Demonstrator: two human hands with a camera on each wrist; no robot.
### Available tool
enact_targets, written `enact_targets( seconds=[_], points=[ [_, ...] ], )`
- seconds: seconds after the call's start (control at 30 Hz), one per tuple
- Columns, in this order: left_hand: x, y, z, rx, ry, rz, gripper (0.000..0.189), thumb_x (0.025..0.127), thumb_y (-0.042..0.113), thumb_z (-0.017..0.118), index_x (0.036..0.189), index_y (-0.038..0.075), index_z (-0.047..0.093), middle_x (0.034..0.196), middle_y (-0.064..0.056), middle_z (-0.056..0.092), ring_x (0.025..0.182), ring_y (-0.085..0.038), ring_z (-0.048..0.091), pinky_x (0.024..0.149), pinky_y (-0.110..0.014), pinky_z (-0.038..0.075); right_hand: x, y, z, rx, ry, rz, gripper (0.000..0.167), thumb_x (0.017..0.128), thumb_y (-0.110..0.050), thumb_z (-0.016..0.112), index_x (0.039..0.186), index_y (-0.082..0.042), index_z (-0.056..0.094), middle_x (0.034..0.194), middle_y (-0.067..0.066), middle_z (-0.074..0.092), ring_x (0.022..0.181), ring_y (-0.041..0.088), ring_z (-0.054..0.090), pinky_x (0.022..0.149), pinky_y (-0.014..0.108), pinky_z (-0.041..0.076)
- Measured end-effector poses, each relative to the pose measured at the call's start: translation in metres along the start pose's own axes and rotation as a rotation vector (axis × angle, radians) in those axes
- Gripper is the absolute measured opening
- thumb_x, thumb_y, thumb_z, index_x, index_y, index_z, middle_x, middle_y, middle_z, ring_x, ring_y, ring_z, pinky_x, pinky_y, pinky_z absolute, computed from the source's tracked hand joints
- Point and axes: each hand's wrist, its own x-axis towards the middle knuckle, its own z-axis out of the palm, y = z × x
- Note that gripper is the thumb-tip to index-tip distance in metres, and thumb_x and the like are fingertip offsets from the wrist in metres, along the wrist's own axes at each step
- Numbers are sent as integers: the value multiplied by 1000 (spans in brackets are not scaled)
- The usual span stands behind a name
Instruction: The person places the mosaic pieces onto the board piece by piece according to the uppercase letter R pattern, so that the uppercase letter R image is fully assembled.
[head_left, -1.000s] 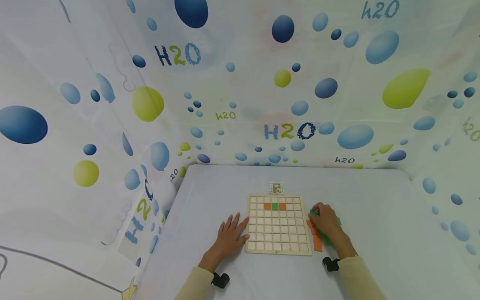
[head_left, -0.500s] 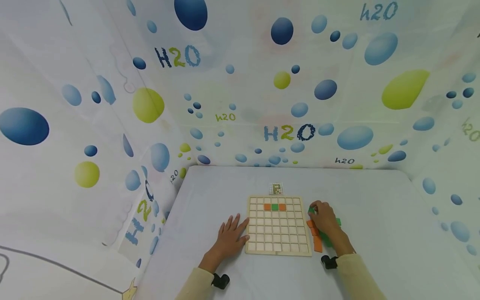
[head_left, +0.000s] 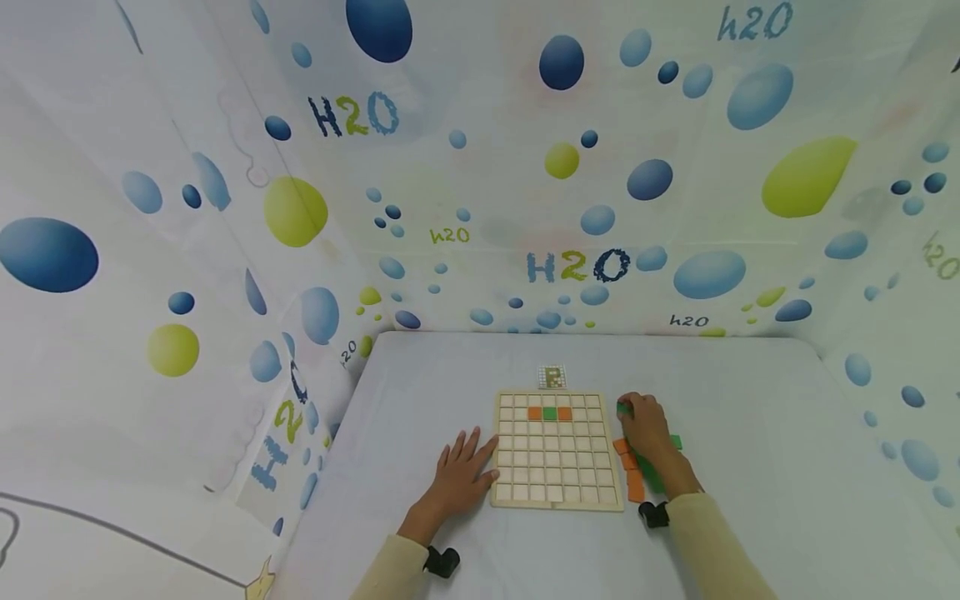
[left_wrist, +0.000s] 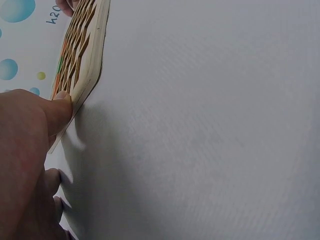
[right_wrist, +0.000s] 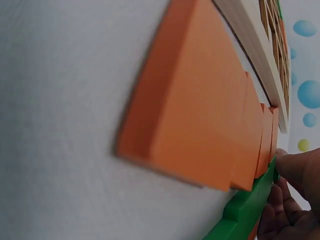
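A wooden grid board [head_left: 557, 503] lies on the white table, with two orange tiles and a green tile [head_left: 550, 413] between them in its second row. My left hand [head_left: 457, 477] rests beside the board's left edge, fingers spread; in the left wrist view its thumb [left_wrist: 61, 110] touches the rim. Right of the board, my right hand [head_left: 647, 427] pinches a small green tile [head_left: 623, 407] between thumb and fingertips. Under and beside that hand lie a row of orange tiles [head_left: 635, 486] and a row of green tiles [right_wrist: 245, 210], partly hidden by the hand.
A small pattern card [head_left: 552, 377] lies just beyond the board's far edge. One green tile [head_left: 677, 442] shows right of my right wrist. A curtain printed with bubbles [head_left: 465, 183] stands behind the table.
My right hand has moved slightly away from me, toward the far end of the tile rows, with the green tile at its fingertips. The left hand has stayed in place.
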Motion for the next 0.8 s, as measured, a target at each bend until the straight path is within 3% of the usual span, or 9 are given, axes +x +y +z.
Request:
enact_targets(
  seconds=[0.13, 0.43, 0.8],
  points=[
    [0, -1, 1, 3, -3, -4, 60, 109, 38, 54, 164, 16, 40, 172, -22, 26, 159, -50, 17, 122, -73, 17, 4, -1, 2, -32, -26, 55, 27, 106, -8, 59, 129, 5, 60, 126, 33, 56, 120, 52, 55, 97, 67, 46],
    [0, -2, 1, -7, 3, 5, 61, 109, 38, 55, 164, 15, 40, 172, -23, 26, 159, -50, 18, 121, -74, 17, 7, -13, 3, -28, -27, 77, 31, 108, -12, 57, 133, 6, 57, 135, 35, 53, 126, 55, 52, 98, 72, 42],
    [-2, -1, -1, -14, 12, 9, 61, 109, 37, 56, 164, 14, 40, 172, -23, 27, 159, -50, 19, 121, -74, 17, 5, -42, 22, -46, -90, -10, 32, 105, -16, 65, 133, 0, 62, 130, 27, 60, 123, 48, 56, 98, 71, 42]
  ],
)
